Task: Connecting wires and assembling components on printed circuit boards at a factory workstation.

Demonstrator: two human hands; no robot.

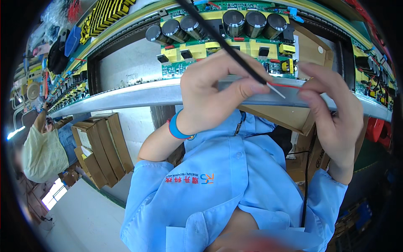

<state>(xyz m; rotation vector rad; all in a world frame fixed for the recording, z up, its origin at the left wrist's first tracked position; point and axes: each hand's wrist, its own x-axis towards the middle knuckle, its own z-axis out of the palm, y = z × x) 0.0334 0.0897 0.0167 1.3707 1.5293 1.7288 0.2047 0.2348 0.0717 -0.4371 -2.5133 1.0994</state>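
We see the left hand (205,94) with thumb and forefinger pinched closed on a black cable (222,40), right near the cut end of its sheath; gripping there presumably steadies the short wires that poke out. Of these, a white wire (276,90) points free, while a red wire (285,85) stretches across to the right hand (336,101). That hand is part curled, thumb and forefinger at the red wire's far end, but it is blurred, so we cannot tell whether they truly grip it. Holding the hands apart seems to keep the two colours separate.

Just beyond, green circuit boards (172,69) with dark capacitors (233,22) sit along a metal rail (147,93), which likely keeps them in line. Pale marks on the capacitors are too small for us to read.

On the wearer's blue shirt (159,203) we find an embroidered emblem (207,179) in orange and blue, beside red characters and small dark lettering, all upside down to us. Stacked cartons (100,143) stand at left, near a co-worker (44,153) in pale yellow.
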